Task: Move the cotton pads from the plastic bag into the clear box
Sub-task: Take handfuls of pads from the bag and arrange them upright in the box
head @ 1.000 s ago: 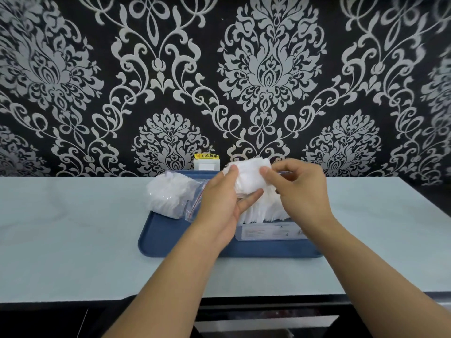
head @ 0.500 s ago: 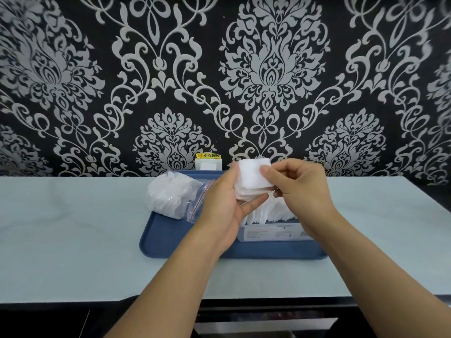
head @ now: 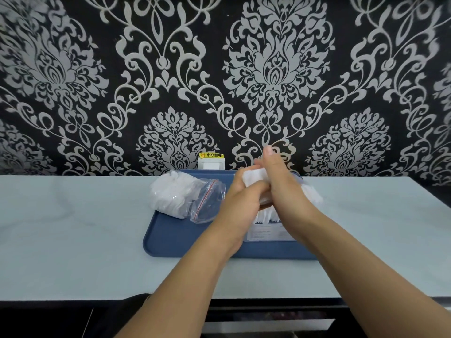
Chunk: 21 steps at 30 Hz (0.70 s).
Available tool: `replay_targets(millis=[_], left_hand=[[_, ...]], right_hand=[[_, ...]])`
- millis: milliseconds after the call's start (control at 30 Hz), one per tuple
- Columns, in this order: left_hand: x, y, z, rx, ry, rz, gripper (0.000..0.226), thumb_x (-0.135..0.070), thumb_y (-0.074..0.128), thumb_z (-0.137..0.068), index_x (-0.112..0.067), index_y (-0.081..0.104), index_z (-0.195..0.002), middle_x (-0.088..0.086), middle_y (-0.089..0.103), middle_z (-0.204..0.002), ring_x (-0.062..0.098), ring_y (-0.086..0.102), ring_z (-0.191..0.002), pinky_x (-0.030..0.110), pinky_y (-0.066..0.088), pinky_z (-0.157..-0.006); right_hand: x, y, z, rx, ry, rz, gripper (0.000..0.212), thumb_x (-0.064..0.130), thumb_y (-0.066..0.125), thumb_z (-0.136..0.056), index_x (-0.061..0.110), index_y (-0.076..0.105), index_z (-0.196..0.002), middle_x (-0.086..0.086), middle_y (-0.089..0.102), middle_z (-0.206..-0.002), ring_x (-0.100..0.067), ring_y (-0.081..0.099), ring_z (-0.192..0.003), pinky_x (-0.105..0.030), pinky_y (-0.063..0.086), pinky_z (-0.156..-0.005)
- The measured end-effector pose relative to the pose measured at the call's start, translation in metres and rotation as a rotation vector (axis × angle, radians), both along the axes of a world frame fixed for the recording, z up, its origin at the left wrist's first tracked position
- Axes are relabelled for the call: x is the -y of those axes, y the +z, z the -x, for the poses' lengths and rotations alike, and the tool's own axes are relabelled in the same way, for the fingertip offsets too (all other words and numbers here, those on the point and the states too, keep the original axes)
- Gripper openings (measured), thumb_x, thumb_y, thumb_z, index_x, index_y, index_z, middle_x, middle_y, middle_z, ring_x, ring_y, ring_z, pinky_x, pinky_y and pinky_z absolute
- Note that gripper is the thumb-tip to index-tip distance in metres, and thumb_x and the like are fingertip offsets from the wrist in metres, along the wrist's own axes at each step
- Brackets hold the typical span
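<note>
A stack of white cotton pads (head: 253,177) is pressed between my left hand (head: 240,203) and my right hand (head: 280,184), above the clear box (head: 271,230). The box stands on the right half of a blue tray (head: 180,242) and holds upright white pads (head: 313,195); my hands hide most of it. The plastic zip bag (head: 180,196), still bulging with white pads, lies on the tray's left half, its open mouth with a red strip turned toward my left hand.
The tray sits on a pale blue tabletop (head: 73,230) against a black wall with silver pattern. A white wall socket with a yellow label (head: 211,162) is just behind the tray. The table's front edge runs below my forearms.
My right hand has swung over the top of the pad stack, fingers now pointing up, and both hands have closed together around the pads. The bag and box have not moved.
</note>
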<state>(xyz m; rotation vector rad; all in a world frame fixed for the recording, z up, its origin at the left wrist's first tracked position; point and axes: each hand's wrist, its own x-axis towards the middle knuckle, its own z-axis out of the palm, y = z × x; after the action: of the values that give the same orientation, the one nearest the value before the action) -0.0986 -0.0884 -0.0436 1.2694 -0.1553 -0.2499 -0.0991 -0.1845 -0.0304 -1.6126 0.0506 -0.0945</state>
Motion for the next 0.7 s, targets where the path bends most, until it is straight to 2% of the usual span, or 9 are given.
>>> replay_targets(millis=[100, 200, 300, 400, 500, 533, 600, 667, 700], left_hand=[[-0.002, -0.004, -0.006, 0.024, 0.085, -0.027, 0.032, -0.016, 0.067, -0.088, -0.026, 0.066, -0.119, 0.002, 0.077, -0.112, 0.018, 0.072, -0.106, 0.035, 0.058, -0.092], [-0.003, -0.006, -0.009, 0.040, 0.145, -0.046, 0.037, -0.027, 0.075, -0.085, -0.025, 0.065, -0.120, 0.004, 0.074, -0.117, 0.021, 0.071, -0.110, 0.033, 0.059, -0.085], [-0.003, -0.002, -0.010, 0.039, 0.159, -0.076, 0.045, -0.041, 0.078, -0.085, -0.021, 0.062, -0.122, 0.005, 0.075, -0.115, 0.021, 0.073, -0.105, 0.025, 0.057, -0.071], [-0.003, 0.000, -0.012, 0.006, 0.156, -0.099, 0.039, -0.044, 0.069, -0.092, -0.019, 0.061, -0.122, 0.006, 0.075, -0.113, 0.015, 0.073, -0.094, 0.021, 0.053, -0.062], [0.000, 0.002, -0.009, -0.002, 0.082, -0.093, 0.036, -0.045, 0.060, -0.098, -0.021, 0.065, -0.125, 0.002, 0.077, -0.112, 0.015, 0.074, -0.100, 0.030, 0.057, -0.074], [0.000, 0.002, -0.009, -0.008, 0.074, -0.081, 0.034, -0.044, 0.060, -0.099, -0.022, 0.066, -0.124, 0.000, 0.078, -0.111, 0.017, 0.074, -0.104, 0.035, 0.056, -0.081], [-0.001, 0.004, -0.008, -0.028, 0.099, -0.019, 0.034, -0.043, 0.065, -0.096, -0.019, 0.067, -0.120, 0.002, 0.079, -0.108, 0.018, 0.075, -0.100, 0.035, 0.057, -0.080], [-0.003, 0.005, -0.009, 0.002, 0.167, -0.017, 0.033, -0.039, 0.074, -0.090, -0.016, 0.066, -0.111, 0.007, 0.078, -0.105, 0.017, 0.075, -0.090, 0.031, 0.060, -0.071], [-0.004, 0.004, -0.010, 0.058, 0.210, -0.060, 0.032, -0.037, 0.078, -0.086, -0.016, 0.064, -0.106, 0.008, 0.077, -0.103, 0.020, 0.075, -0.088, 0.036, 0.062, -0.071]], right_hand=[[0.003, 0.004, -0.003, 0.016, -0.034, -0.087, 0.060, 0.068, 0.041, -0.095, 0.026, 0.055, -0.136, 0.002, 0.068, -0.125, -0.017, 0.066, -0.117, -0.047, 0.048, -0.108], [0.006, 0.003, -0.004, -0.018, 0.002, -0.150, 0.072, 0.069, 0.054, -0.085, 0.019, 0.056, -0.137, -0.006, 0.068, -0.128, -0.024, 0.067, -0.118, -0.044, 0.055, -0.097], [0.005, 0.003, -0.002, -0.020, 0.041, -0.174, 0.074, 0.061, 0.065, -0.084, 0.022, 0.048, -0.145, -0.001, 0.062, -0.138, -0.019, 0.064, -0.122, -0.034, 0.052, -0.085], [0.006, 0.004, -0.002, -0.003, 0.042, -0.178, 0.059, 0.052, 0.063, -0.091, 0.031, 0.048, -0.144, 0.005, 0.063, -0.136, -0.017, 0.064, -0.121, -0.036, 0.052, -0.089], [0.005, 0.005, 0.000, 0.035, 0.077, -0.038, 0.053, 0.057, 0.057, -0.092, 0.042, 0.049, -0.141, 0.015, 0.058, -0.139, -0.007, 0.055, -0.129, -0.030, 0.050, -0.095], [0.003, 0.007, 0.002, 0.062, 0.074, -0.012, 0.047, 0.053, 0.055, -0.096, 0.043, 0.048, -0.142, 0.018, 0.057, -0.138, -0.001, 0.053, -0.128, -0.025, 0.049, -0.094], [0.004, 0.012, 0.004, 0.152, 0.005, 0.011, 0.042, 0.044, 0.054, -0.101, 0.042, 0.050, -0.142, 0.024, 0.057, -0.131, 0.007, 0.053, -0.122, -0.022, 0.046, -0.096], [0.006, 0.014, 0.004, 0.182, -0.036, 0.007, 0.035, 0.042, 0.056, -0.100, 0.044, 0.057, -0.135, 0.022, 0.060, -0.126, 0.001, 0.059, -0.117, -0.031, 0.052, -0.096], [0.004, 0.015, 0.005, 0.158, -0.031, -0.022, 0.031, 0.042, 0.057, -0.100, 0.042, 0.062, -0.130, 0.018, 0.064, -0.124, -0.004, 0.062, -0.115, -0.035, 0.057, -0.089]])
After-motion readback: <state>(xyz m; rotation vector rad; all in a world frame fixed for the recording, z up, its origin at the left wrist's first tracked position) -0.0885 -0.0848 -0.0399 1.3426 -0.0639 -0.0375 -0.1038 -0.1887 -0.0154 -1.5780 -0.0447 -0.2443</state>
